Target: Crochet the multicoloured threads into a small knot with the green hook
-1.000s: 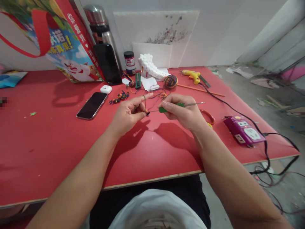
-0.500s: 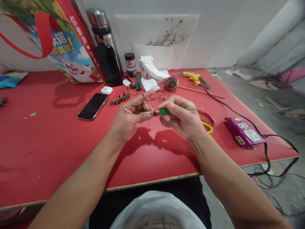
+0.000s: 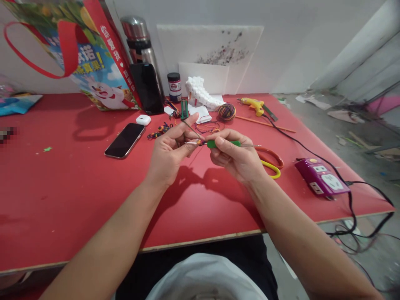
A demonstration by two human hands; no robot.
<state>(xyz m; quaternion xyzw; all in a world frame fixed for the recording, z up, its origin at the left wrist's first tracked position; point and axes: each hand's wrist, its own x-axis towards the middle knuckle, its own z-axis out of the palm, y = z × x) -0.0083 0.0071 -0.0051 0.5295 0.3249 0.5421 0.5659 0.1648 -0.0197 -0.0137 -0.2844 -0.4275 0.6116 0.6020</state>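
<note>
My right hand (image 3: 242, 156) is closed round the green handle of a crochet hook (image 3: 213, 144), whose thin metal shaft points left toward my other hand. A small knot of multicoloured crochet work (image 3: 200, 142) sits on the hook's shaft. My left hand (image 3: 167, 156) pinches beside this piece, with its index finger raised. From that finger a dark yarn strand (image 3: 193, 128) slants down to the hook. The fingers partly hide the piece. Beyond both hands lies the ball of multicoloured yarn (image 3: 226, 111), with loose loops of yarn (image 3: 208, 126) near it.
On the red table (image 3: 75, 200) are a phone (image 3: 125, 140), a white earbud case (image 3: 143, 120) and a braided yarn piece (image 3: 158, 131). Scissors (image 3: 276, 170) lie beside my right hand. A yellow glue gun (image 3: 254, 106) and purple power strip (image 3: 321, 177) with cables stand right.
The crochet hook and the small piece have shifted slightly against each other between my fingers. My left index finger has moved down a little toward the hook. The whole view has tilted slightly.
</note>
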